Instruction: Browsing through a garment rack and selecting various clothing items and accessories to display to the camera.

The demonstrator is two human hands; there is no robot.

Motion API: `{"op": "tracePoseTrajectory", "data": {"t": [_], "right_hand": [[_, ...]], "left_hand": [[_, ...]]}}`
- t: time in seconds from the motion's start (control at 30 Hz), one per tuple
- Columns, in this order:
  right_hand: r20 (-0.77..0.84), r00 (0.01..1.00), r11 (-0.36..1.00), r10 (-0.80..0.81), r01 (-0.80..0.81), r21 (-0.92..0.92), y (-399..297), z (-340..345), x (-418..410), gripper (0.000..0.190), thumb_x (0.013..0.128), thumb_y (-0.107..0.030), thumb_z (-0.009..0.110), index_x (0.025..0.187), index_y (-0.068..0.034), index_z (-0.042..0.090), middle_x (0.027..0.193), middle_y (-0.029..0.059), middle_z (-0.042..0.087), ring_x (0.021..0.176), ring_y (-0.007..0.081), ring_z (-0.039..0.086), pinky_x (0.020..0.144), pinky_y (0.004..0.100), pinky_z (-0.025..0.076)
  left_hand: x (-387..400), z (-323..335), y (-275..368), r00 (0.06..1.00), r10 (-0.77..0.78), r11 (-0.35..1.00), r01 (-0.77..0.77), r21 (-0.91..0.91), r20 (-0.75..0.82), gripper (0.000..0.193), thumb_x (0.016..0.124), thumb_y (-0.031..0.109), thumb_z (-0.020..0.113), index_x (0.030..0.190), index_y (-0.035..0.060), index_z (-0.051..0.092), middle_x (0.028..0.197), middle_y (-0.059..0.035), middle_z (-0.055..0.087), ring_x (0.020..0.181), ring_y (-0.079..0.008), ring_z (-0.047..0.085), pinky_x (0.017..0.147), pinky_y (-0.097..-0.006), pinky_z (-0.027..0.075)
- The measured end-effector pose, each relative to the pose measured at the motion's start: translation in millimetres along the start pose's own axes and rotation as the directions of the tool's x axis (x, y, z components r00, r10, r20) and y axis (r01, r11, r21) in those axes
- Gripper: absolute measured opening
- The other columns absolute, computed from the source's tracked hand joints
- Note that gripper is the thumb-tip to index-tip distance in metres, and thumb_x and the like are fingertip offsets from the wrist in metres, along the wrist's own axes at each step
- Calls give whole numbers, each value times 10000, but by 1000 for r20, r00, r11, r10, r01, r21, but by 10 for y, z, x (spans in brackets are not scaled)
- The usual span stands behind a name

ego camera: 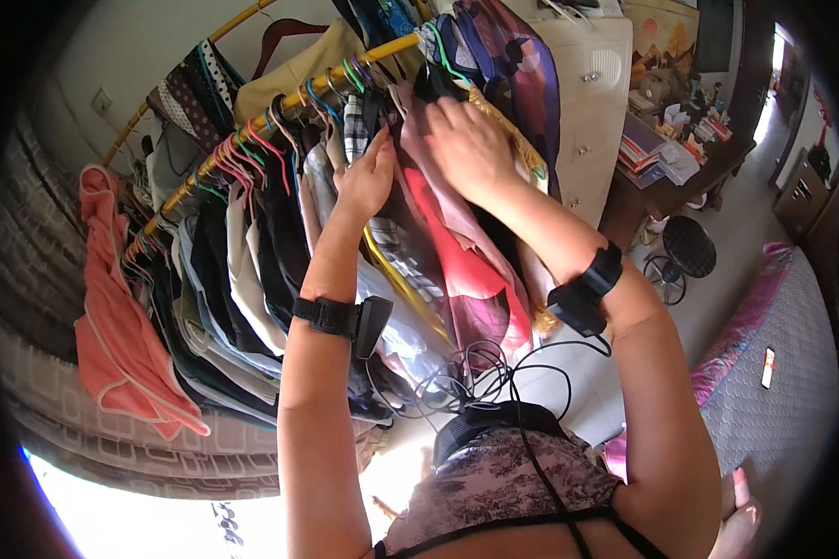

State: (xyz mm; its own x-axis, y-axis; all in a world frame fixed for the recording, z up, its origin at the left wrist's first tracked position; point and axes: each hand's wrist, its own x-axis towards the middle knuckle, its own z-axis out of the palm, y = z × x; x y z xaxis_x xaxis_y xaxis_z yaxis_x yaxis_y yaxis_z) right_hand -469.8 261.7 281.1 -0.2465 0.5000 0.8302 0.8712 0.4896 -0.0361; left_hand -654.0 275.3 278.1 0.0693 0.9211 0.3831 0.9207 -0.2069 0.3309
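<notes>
Both of my hands reach up to a yellow clothes rail point(384, 50) packed with garments on coloured hangers. My left hand point(368, 175) is at the upper edge of a dark garment, beside a black-and-white plaid piece point(356, 129); its fingers point up and whether they grip cloth cannot be told. My right hand point(468, 147) lies over the top of a dusty-pink garment point(419, 150), fingers bent and slightly blurred, its grip unclear. A bright pink-red garment point(454, 262) hangs below. Just right of my right hand are a gold lace garment point(514, 129) and a green hanger point(442, 52).
A coral hooded towel point(115, 307) hangs at the rail's left end, before a patterned curtain point(49, 398). A cream drawer cabinet point(587, 112) stands behind. Black cables point(489, 377) loop below my hands. Right are a round stool point(689, 247) and a mattress point(776, 412) with a phone point(768, 368).
</notes>
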Motion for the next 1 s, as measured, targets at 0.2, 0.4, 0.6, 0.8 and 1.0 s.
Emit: {"op": "tracePoseTrajectory", "data": {"t": [0.2,0.4,0.6,0.8,1.0], "right_hand": [[471,869,881,150,-333,335,-45,210,110,338,805,-212,491,1051,19,492,1033,235,555,958,366,543,808,431,436],[313,882,867,351,-433,248,444,161,238,224,799,-169,445,919,-12,551,870,227,598,834,385,576,745,460,442],[131,957,904,260,-288,315,487,-599,-5,218,829,-167,475,963,-14,553,824,212,602,774,365,585,689,424,455],[221,919,718,327,-394,574,1218,-1868,-953,230,867,-92,507,1075,-7,557,786,-43,545,715,33,470,642,189,394],[256,784,537,566,-586,607,1883,-3267,-1695,247,848,-110,537,1070,-8,576,934,-13,600,851,42,527,762,179,403]], "left_hand": [[-61,7,50,997,57,995,-52,81,-59,549,793,415,456,1297,209,386,976,-168,620,996,-297,559,974,-433,266],[-81,-9,110,995,74,980,-60,190,-68,564,776,354,433,1304,164,369,957,-184,619,981,-307,562,976,-461,254],[-110,53,-10,990,96,981,-76,179,-103,537,786,330,423,1294,163,378,920,-168,627,937,-309,573,954,-466,273],[-230,27,152,954,132,980,-83,183,-269,674,794,357,543,1362,151,243,1165,-183,480,1037,-333,498,905,-484,308],[-63,28,1053,674,527,751,-655,-89,-517,520,843,271,555,1273,38,380,1238,-238,396,1121,-385,412,914,-418,359]]}}
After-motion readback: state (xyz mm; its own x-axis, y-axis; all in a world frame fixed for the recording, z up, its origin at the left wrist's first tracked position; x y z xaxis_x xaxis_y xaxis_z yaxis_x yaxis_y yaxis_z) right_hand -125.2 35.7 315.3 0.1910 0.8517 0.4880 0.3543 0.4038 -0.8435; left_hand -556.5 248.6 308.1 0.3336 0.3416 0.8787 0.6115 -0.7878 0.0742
